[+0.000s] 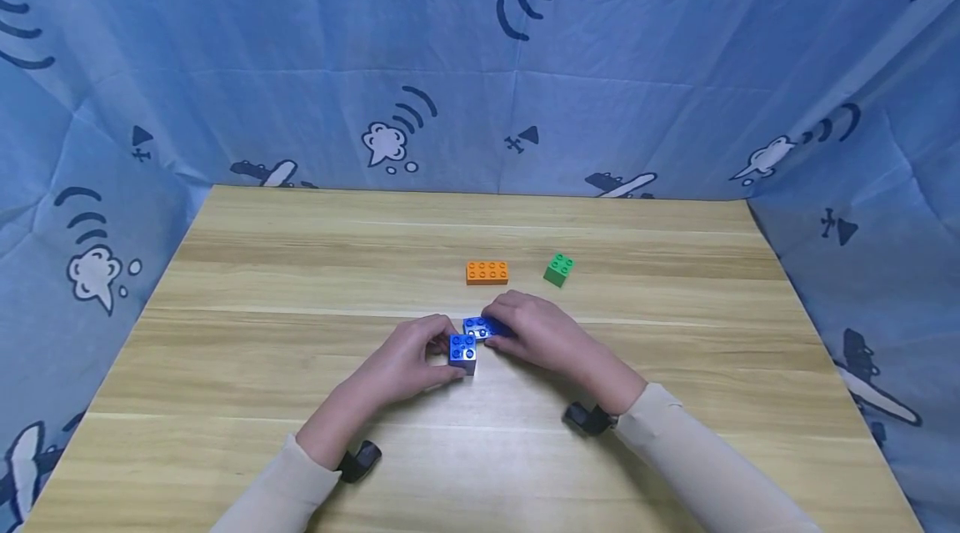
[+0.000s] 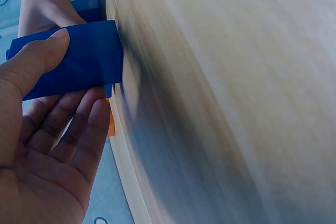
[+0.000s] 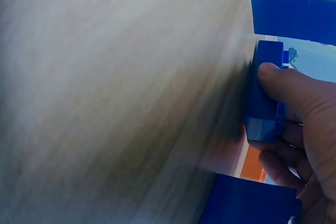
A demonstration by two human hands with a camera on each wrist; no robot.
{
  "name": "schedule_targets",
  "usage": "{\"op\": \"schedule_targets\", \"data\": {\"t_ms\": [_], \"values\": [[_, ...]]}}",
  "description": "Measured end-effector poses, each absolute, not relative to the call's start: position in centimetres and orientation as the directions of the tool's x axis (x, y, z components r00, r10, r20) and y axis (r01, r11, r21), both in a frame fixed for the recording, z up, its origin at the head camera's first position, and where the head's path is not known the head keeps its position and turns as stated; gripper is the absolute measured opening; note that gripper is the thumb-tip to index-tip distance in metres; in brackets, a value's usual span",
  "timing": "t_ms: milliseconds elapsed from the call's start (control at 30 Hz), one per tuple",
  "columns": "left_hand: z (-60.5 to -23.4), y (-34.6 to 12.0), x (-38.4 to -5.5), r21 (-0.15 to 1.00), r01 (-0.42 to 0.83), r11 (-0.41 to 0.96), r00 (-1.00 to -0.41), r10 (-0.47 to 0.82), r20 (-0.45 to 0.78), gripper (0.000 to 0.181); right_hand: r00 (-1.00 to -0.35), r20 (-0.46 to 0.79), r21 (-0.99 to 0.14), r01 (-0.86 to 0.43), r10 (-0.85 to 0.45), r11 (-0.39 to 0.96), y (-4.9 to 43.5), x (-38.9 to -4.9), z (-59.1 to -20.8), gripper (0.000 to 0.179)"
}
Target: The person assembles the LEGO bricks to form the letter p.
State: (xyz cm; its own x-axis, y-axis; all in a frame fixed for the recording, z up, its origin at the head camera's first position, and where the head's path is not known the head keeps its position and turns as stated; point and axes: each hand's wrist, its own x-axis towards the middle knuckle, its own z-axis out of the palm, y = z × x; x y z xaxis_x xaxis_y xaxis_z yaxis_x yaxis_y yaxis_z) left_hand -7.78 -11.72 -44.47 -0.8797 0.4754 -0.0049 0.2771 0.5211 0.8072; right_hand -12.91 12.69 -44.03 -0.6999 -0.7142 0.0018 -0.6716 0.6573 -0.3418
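Note:
My left hand (image 1: 405, 359) grips a blue 2x2 block (image 1: 462, 349) with studs on top, thumb on its near side and fingers beyond it. A faint seam crosses this block (image 3: 294, 11) in the right wrist view, so it looks like stacked bricks. My right hand (image 1: 542, 331) pinches a longer blue brick (image 1: 476, 328) low at the table, its right end hidden under the fingers. The two blue pieces lie close together; whether they touch cannot be told. In the right wrist view the thumb presses the long brick's side (image 3: 265, 90).
Beyond the hands sit an orange 2x4 brick (image 1: 487, 273) and, to its right, a green 2x2 brick (image 1: 558, 269) on the wooden table (image 1: 300, 266). A blue-looking block (image 3: 249, 203) shows at the right wrist view's bottom. Blue patterned cloth (image 1: 465, 32) hangs around the table.

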Motion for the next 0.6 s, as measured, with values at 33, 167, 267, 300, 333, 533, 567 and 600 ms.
{"op": "schedule_targets", "data": {"t_ms": [33, 167, 267, 300, 333, 533, 567, 600], "values": [[-44.46, -11.70, -7.78, 0.808, 0.277, 0.519, -0.879, 0.476, -0.005, 0.030, -0.702, 0.001, -0.345, -0.669, -0.712, 0.659, 12.73, -12.91, -43.98, 0.037], [-44.40, -11.64, -7.80, 0.818, 0.269, 0.509, -0.879, 0.478, -0.008, 0.030, -0.709, -0.002, -0.357, -0.658, -0.705, 0.663, 12.89, -12.95, -43.95, 0.039], [-44.40, -11.62, -7.79, 0.823, 0.265, 0.503, -0.879, 0.477, -0.008, 0.030, -0.711, 0.005, -0.367, -0.655, -0.703, 0.660, 13.01, -13.00, -44.05, 0.041], [-44.41, -11.62, -7.78, 0.824, 0.265, 0.501, -0.879, 0.477, -0.007, 0.030, -0.712, 0.009, -0.369, -0.655, -0.702, 0.659, 13.05, -13.00, -44.06, 0.041], [-44.42, -11.61, -7.77, 0.825, 0.265, 0.500, -0.879, 0.477, -0.007, 0.030, -0.712, 0.013, -0.373, -0.655, -0.702, 0.657, 13.08, -12.99, -44.06, 0.041], [-44.36, -11.59, -7.71, 0.820, 0.263, 0.508, -0.881, 0.473, -0.011, 0.030, -0.733, 0.020, -0.407, -0.628, -0.680, 0.664, 13.28, -12.87, -43.93, 0.041], [-44.34, -11.59, -7.69, 0.820, 0.262, 0.509, -0.881, 0.473, -0.012, 0.030, -0.738, 0.018, -0.418, -0.619, -0.675, 0.666, 13.31, -12.85, -43.93, 0.041], [-44.31, -11.59, -7.68, 0.819, 0.261, 0.510, -0.881, 0.472, -0.013, 0.030, -0.744, 0.015, -0.431, -0.608, -0.668, 0.667, 13.35, -12.83, -43.92, 0.041]]}}
